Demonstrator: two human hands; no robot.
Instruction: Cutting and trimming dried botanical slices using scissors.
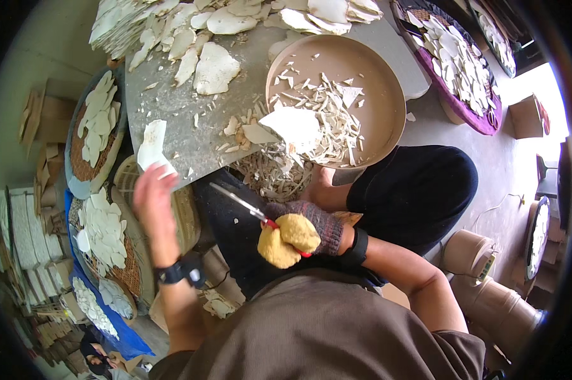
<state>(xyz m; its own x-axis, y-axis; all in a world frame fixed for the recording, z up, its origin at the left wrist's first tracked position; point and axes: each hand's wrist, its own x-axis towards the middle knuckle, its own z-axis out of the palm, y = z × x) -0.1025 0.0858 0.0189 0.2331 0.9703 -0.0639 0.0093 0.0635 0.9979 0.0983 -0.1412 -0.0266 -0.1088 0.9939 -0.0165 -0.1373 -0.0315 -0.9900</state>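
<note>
My right hand (309, 227), in a dark knitted glove, grips scissors (238, 199) above my lap. Their metal blades point up and left, and thick yellow padding (288, 240) wraps the red handles. My bare left hand (155, 204) is blurred at the table's near left corner. Its fingertips overlap the lower end of a bent white flat piece (152, 142); whether they grip it is unclear. A large white flat piece (293, 126) lies on narrow offcuts (338, 109), partly within a round brown tray (381, 95).
The grey table (167, 109) bears stacked white sheets (119, 23) and broken pieces (217, 69) at its far side. More offcuts (276, 178) are heaped below its edge. Round woven trays of white pieces (98, 118) stand left, another (457, 61) right. A person (95, 356) is at lower left.
</note>
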